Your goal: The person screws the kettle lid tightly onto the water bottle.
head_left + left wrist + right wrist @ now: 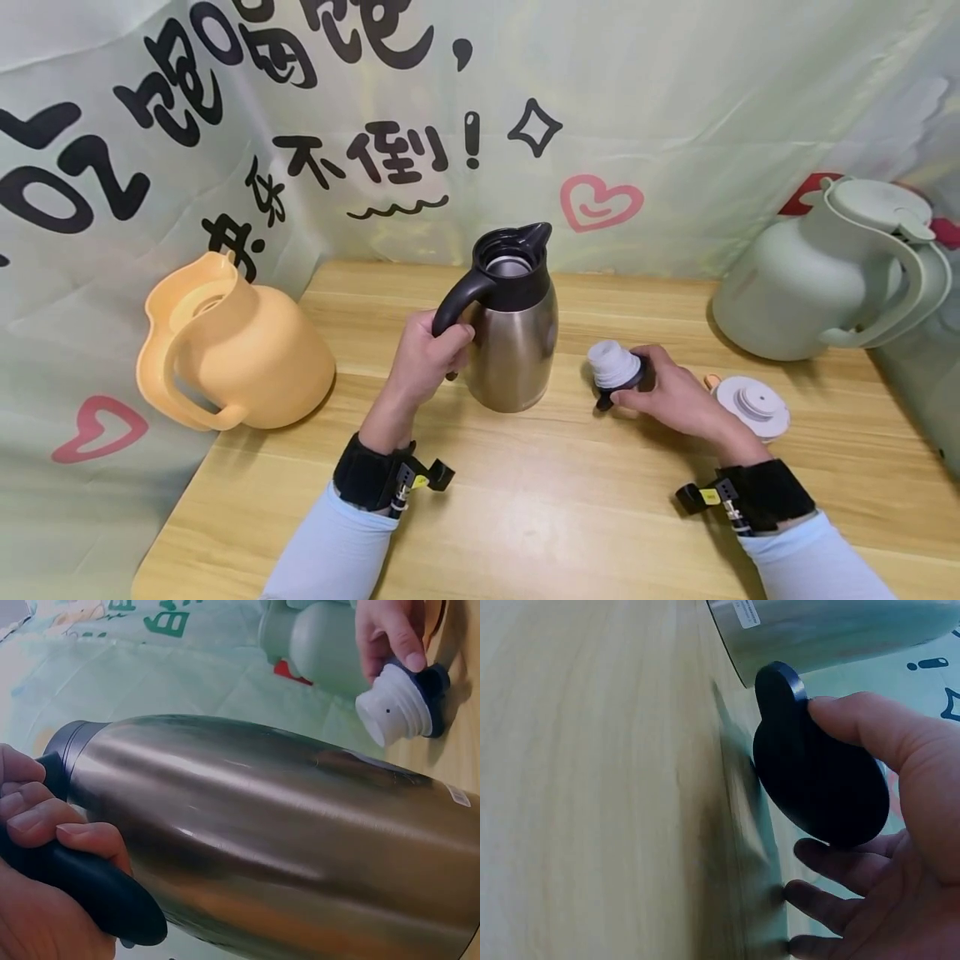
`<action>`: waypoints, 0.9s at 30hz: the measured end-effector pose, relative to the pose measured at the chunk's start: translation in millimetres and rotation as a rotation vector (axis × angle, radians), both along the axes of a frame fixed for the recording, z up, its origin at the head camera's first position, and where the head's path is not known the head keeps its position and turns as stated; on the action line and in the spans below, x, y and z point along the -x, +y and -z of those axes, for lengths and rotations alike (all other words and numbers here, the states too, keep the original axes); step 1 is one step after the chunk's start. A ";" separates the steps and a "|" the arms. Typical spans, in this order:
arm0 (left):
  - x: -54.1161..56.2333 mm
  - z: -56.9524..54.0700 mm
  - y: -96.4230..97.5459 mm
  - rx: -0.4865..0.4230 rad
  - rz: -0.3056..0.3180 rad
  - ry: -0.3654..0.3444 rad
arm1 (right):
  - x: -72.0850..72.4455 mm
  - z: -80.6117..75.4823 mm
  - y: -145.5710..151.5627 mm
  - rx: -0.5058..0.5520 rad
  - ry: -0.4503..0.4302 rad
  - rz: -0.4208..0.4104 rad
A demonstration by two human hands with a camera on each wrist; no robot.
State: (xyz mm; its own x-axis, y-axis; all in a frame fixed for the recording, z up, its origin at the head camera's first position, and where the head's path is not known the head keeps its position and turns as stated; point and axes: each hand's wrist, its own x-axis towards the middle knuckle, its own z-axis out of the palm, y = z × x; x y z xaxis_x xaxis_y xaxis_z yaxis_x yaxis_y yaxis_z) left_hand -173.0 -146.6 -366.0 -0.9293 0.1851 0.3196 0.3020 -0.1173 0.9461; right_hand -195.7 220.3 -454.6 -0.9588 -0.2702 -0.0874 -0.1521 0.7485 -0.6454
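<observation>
A stainless steel vacuum jug (513,354) with a black collar and spout stands upright on the wooden table, its mouth uncovered. My left hand (427,360) grips the jug's black handle (467,293), and the left wrist view shows fingers curled round it (97,896). To the right of the jug, my right hand (671,393) pinches a stopper lid (613,365) by its edge. Its white threaded plug (390,709) faces up and toward the jug. In the right wrist view the lid's round black top (821,780) shows, with the thumb on its rim.
A pale orange jug (258,354) sits at the left, its top uncovered. At the back right stands a sage green jug (798,279) with its lid on. A white lid (752,406) with an orange tab lies by my right wrist. Printed cloth (675,133) hangs behind the table (510,517).
</observation>
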 end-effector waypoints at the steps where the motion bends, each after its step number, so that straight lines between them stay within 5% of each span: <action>1: -0.2 0.0 0.3 0.002 0.004 0.001 | 0.0 -0.2 0.4 0.014 -0.004 0.015; 4: 0.2 0.7 0.7 0.008 0.027 0.005 | 0.3 -1.5 1.8 0.086 -0.015 0.061; 11: 0.3 0.5 0.7 0.000 0.097 -0.011 | 4.3 -27.5 6.5 0.507 -0.034 0.181; 19: 0.1 0.1 5.9 0.008 0.149 0.006 | 17.6 -115.6 14.4 0.466 0.073 0.183; 23: -2.0 0.5 11.1 -0.001 0.167 -0.010 | 25.3 -167.7 4.6 0.548 0.169 0.120; 27: -3.7 1.3 15.4 -0.019 0.184 -0.030 | 30.4 -215.3 -15.5 0.506 0.218 0.001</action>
